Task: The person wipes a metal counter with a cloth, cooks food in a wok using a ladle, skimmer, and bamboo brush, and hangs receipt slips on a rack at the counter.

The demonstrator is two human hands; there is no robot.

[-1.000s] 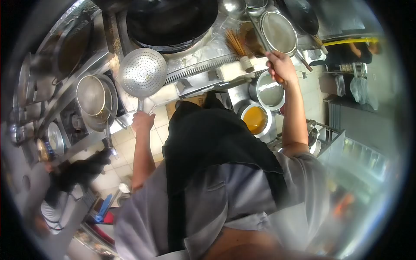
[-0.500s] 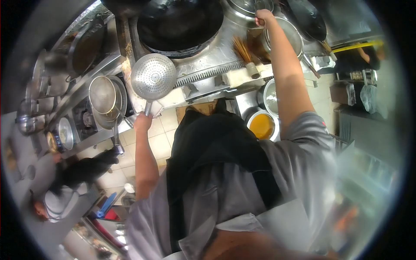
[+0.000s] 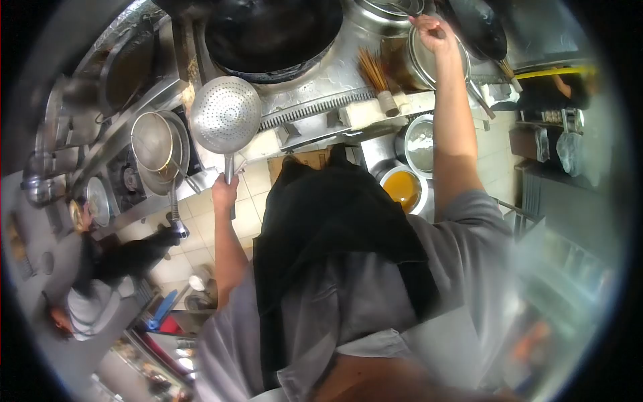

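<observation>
My left hand [image 3: 225,190] is closed round the handle of a perforated metal skimmer [image 3: 226,114], whose round bowl hangs beside the stove's front edge, left of a large black wok [image 3: 274,40]. My right hand [image 3: 432,33] reaches far forward above a round metal pot [image 3: 459,67]. Its fingers are closed on a thin long-handled utensil [image 3: 406,11] that slants toward another metal pot [image 3: 375,19] at the top edge; the utensil's head is not clear. A bamboo brush [image 3: 376,80] lies on the stove ledge between the wok and my right arm.
Wire strainers [image 3: 154,142] rest over a pot at left. A pot of yellow-orange liquid [image 3: 402,190] and a pot of clear liquid [image 3: 420,149] stand below the ledge at right. Another wok [image 3: 477,30] is at upper right. A co-worker [image 3: 100,301] is at lower left.
My right hand has shifted right and slightly back, with the utensil's handle now showing in it. The skimmer has moved slightly left and up in view.
</observation>
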